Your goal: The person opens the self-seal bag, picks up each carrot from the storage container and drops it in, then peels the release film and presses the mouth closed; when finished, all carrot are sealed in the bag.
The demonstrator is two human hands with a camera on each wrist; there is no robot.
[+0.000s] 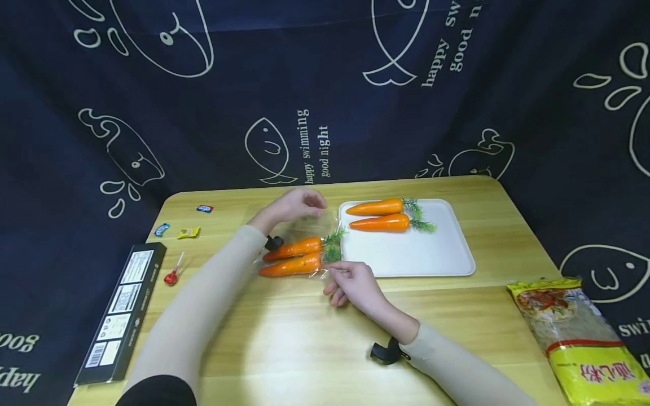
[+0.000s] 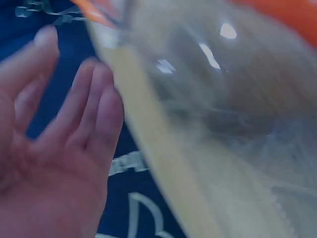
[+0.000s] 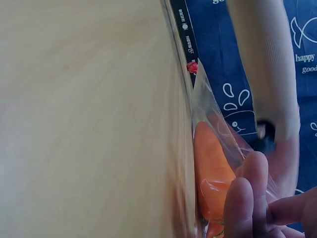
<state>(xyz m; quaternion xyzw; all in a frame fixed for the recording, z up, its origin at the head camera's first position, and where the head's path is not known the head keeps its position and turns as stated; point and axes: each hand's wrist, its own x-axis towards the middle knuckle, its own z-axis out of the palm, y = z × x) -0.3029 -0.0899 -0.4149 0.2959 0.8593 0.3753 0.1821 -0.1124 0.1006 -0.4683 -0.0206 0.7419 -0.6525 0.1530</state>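
Observation:
Two orange carrots (image 1: 291, 265) with green tops lie inside a clear plastic bag (image 1: 289, 227) on the table. My right hand (image 1: 355, 286) pinches the bag's near right edge between thumb and fingers, beside the green tops; the right wrist view shows the clear film (image 3: 207, 101) rising from the fingertips over a carrot (image 3: 210, 168). Above the bag's far side is my left hand (image 1: 297, 206), fingers loosely bent and apart from the thumb. In the left wrist view that hand (image 2: 64, 134) holds nothing, with the bag (image 2: 223, 99) beside it.
A white tray (image 1: 406, 256) with two more carrots (image 1: 381, 223) stands right of the bag. Several wrapped candies (image 1: 188, 232), a red lollipop (image 1: 171, 277) and a long black box (image 1: 122, 310) lie at left. A yellow food packet (image 1: 584, 344) lies at the right edge.

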